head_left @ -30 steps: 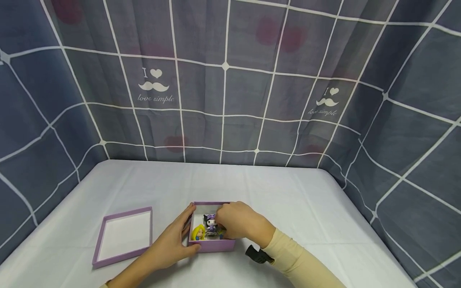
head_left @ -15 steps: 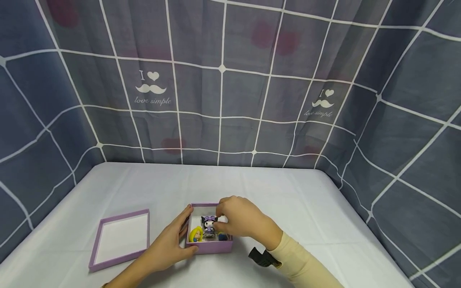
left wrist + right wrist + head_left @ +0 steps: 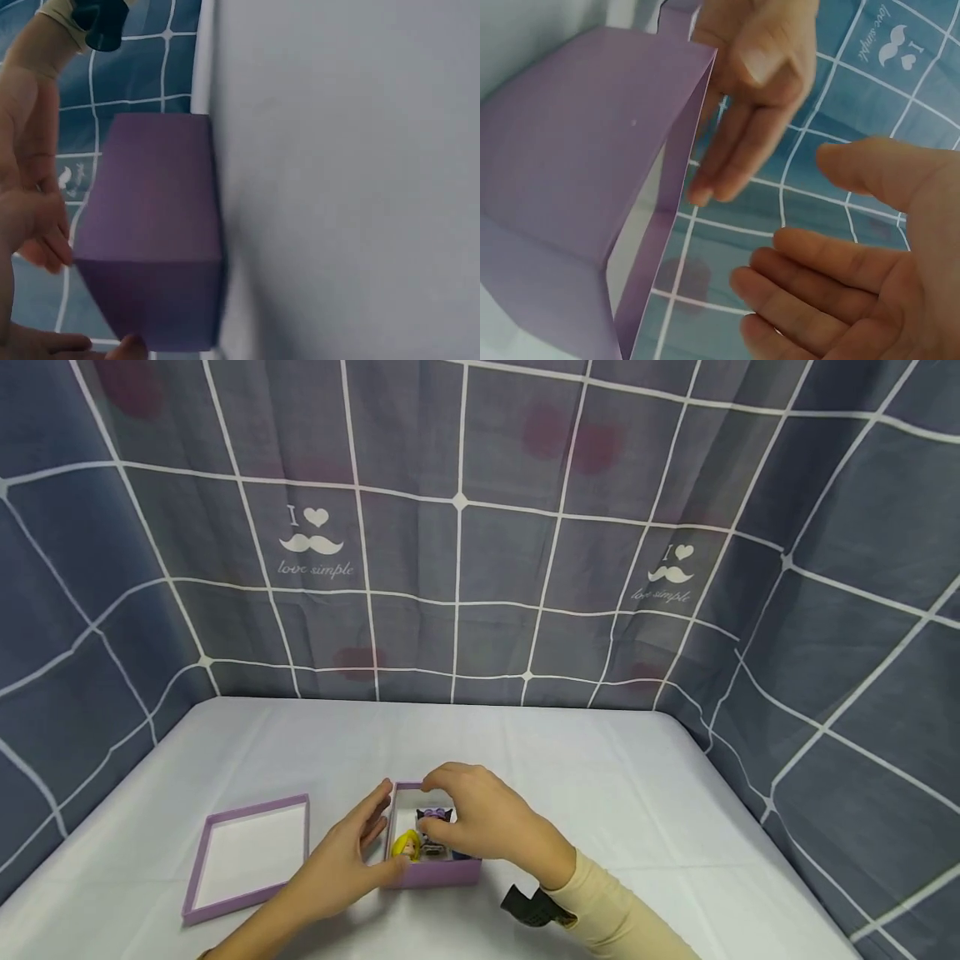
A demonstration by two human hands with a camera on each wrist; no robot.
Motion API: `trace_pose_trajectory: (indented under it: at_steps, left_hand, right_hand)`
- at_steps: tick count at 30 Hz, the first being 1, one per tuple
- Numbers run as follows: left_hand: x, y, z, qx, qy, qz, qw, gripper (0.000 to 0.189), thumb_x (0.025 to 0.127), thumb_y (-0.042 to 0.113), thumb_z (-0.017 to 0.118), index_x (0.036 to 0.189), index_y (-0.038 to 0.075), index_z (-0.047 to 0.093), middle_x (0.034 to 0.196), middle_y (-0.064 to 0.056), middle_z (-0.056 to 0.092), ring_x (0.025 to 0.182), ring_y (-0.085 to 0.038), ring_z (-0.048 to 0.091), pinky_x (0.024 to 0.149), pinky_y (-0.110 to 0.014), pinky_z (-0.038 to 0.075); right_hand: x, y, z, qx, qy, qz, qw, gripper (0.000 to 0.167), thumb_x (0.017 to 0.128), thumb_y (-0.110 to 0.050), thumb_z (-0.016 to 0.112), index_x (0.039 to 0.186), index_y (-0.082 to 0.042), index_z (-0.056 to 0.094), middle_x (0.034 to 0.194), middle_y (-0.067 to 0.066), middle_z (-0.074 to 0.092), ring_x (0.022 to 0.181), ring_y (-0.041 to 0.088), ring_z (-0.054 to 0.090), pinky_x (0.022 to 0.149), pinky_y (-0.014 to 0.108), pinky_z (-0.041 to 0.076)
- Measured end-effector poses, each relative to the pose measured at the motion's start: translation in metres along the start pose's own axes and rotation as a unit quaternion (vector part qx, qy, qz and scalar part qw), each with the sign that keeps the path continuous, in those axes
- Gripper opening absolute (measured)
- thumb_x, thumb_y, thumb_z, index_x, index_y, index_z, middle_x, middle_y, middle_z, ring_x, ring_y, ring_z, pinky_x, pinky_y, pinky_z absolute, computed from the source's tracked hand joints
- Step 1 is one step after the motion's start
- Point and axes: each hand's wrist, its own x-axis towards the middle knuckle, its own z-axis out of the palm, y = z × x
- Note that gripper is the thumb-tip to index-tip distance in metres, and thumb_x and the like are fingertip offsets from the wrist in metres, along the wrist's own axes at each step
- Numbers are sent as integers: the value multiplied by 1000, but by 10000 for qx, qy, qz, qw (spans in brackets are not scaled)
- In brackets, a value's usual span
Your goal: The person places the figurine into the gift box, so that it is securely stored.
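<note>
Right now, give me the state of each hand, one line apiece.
Left hand: open, straight fingers resting against the left side of the purple box.
Right hand: open, empty, fingers relaxed above the figurines in the box.

The left hand (image 3: 341,864) reaches in from seven o'clock, fingers straight and pointing to one o'clock, thumb tucked low. The right hand (image 3: 480,818) comes from five o'clock in a cream sleeve (image 3: 611,914), fingers relaxed, spread and arched toward ten o'clock.
</note>
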Motion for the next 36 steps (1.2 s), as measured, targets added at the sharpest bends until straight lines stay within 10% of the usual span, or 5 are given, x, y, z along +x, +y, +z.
trace_pose_trajectory:
  at_steps: [16, 25, 32, 36]
  left_hand:
    - [-18, 19, -41, 421, 715, -152, 9964, 81, 93, 38, 65, 155, 12, 20, 158, -17, 22, 136, -37, 36, 103, -36, 42]
    - [-31, 13, -71, 1136, 1187, 164, 9863, 60, 104, 23, 48, 155, 6, 21, 156, -17, 26, 134, -40, 38, 93, 1, 32]
    - [-41, -5, -97, 1509, 1569, 239, 9757, 53, 106, 19, 39, 155, 6, 22, 154, -20, 31, 124, 18, 30, 93, 6, 25]
    - [-46, -15, -110, 1782, 1648, -145, 9700, 54, 107, 23, 35, 155, 5, 19, 151, -27, 31, 137, -21, 39, 86, 8, 23]
  right_hand:
    - [9, -9, 8, 868, 67, 119, 9961, 56, 93, -39, 64, 138, -8, 54, 135, 0, 57, 125, 11, 51, 105, 30, 45]
    - [18, -19, 19, 1310, -48, 388, 9906, 65, 94, -47, 58, 146, -11, 44, 145, -4, 47, 132, 9, 43, 110, 31, 39]
    - [27, -33, 28, 1454, -246, 551, 9875, 69, 95, -51, 54, 150, -12, 38, 148, -7, 42, 135, 6, 37, 113, 27, 34]
    - [30, -41, 31, 1600, -335, 687, 9842, 69, 95, -53, 54, 150, -15, 38, 143, -10, 47, 112, 1, 57, 112, 24, 34]
